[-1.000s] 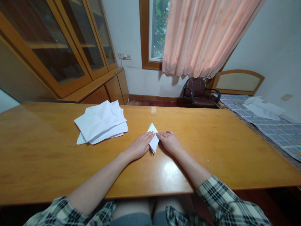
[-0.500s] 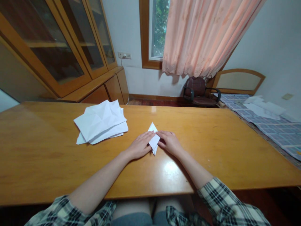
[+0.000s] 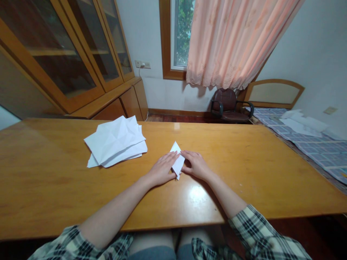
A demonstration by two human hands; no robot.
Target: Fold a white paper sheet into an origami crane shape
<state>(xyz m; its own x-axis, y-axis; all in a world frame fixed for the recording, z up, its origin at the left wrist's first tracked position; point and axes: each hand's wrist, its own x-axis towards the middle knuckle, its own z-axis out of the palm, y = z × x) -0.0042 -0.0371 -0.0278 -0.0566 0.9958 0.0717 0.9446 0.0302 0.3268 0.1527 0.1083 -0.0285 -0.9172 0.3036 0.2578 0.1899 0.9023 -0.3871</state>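
A small white folded paper (image 3: 177, 160), pointed at both ends, lies in the middle of the wooden table (image 3: 54, 180). My left hand (image 3: 161, 169) lies flat on its left side with the fingers stretched out. My right hand (image 3: 196, 164) rests on its right side, fingers curled at the paper's edge and thumb by the fold. Both hands press the paper against the table top.
A loose stack of creased white sheets (image 3: 115, 141) lies to the left, further back on the table. A glass-door cabinet (image 3: 67, 57) stands behind on the left. A dark chair (image 3: 229, 104) and a bed (image 3: 311, 141) with white things are at the right.
My right hand has slid slightly toward me along the paper's right edge, with its fingers curling in more. The left hand and the paper stay nearly where they were.
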